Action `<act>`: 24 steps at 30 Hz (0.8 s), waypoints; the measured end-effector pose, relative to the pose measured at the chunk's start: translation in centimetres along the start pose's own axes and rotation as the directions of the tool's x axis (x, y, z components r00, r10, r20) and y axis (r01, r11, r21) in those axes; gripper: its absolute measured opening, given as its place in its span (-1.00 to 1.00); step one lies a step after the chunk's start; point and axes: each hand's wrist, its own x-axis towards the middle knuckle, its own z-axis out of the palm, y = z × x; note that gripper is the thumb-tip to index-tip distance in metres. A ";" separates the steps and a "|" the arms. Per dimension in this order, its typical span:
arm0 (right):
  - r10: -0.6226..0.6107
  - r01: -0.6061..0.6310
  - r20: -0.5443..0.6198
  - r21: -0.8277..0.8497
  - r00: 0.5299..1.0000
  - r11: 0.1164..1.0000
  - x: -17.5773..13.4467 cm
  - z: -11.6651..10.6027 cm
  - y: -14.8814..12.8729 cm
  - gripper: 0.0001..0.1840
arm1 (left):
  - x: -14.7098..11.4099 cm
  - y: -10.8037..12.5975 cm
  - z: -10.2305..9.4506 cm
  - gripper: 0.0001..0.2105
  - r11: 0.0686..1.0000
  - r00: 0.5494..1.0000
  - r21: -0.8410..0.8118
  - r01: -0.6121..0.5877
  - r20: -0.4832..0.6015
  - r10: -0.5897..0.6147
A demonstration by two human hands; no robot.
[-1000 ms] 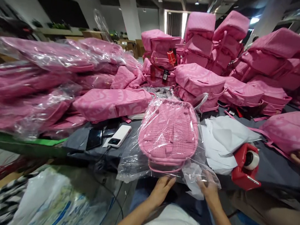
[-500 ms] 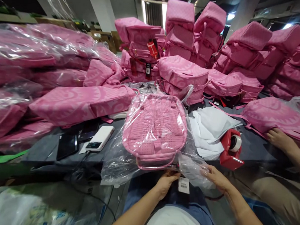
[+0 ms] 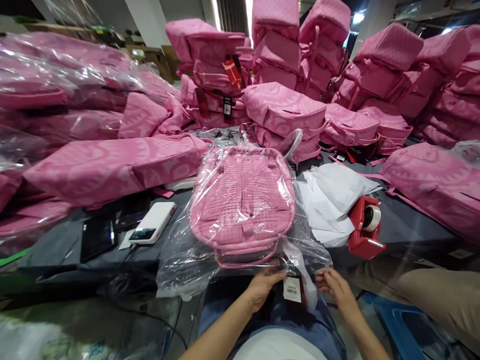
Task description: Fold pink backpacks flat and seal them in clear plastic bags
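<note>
A pink backpack (image 3: 243, 201) lies in front of me inside a clear plastic bag (image 3: 173, 262), its quilted back facing up and its bottom edge toward me. My left hand (image 3: 264, 290) is closed at the bag's near edge, thumb over the plastic and fingertips partly hidden. Right beside its thumb hangs a white barcode tag (image 3: 292, 289). My right hand (image 3: 336, 290) pinches the right part of the plastic's near edge. Between both hands a whitish fold of plastic droops toward my lap.
Pink backpacks (image 3: 283, 110) are piled along the back, with plastic-wrapped ones (image 3: 62, 66) at left. White sheets (image 3: 330, 200) and a red tape dispenser (image 3: 367, 228) lie at right. A power bank (image 3: 154, 223) and a dark phone (image 3: 98, 237) lie at left. A blue stool (image 3: 400, 325) stands lower right.
My right hand has shifted slightly left and lower, and the plastic it holds is less bunched. The other person's hand at the right backpack has left the view. The view has turned slightly.
</note>
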 end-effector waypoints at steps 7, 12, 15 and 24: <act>-0.231 0.249 0.093 -0.306 0.969 0.919 -1.2 3.3 -1.6 -0.35 | -0.7 1.0 -0.2 -0.48 0.996 0.989 0.081 -0.035 0.147 0.023; -0.037 0.034 0.039 0.084 0.999 0.996 -0.5 5.0 -0.5 -0.61 | -0.3 1.1 0.4 -0.50 0.996 0.976 0.091 0.007 0.217 -0.027; -0.023 0.019 0.043 0.100 0.999 0.995 -0.1 3.7 -0.6 -0.61 | 0.2 0.8 0.3 -0.52 0.997 0.974 0.077 0.025 0.221 -0.041; -0.161 0.132 -0.088 -0.269 0.983 0.954 1.8 2.8 -1.8 -0.75 | -0.4 2.3 -0.9 -0.46 0.973 0.979 0.222 0.063 0.175 -0.103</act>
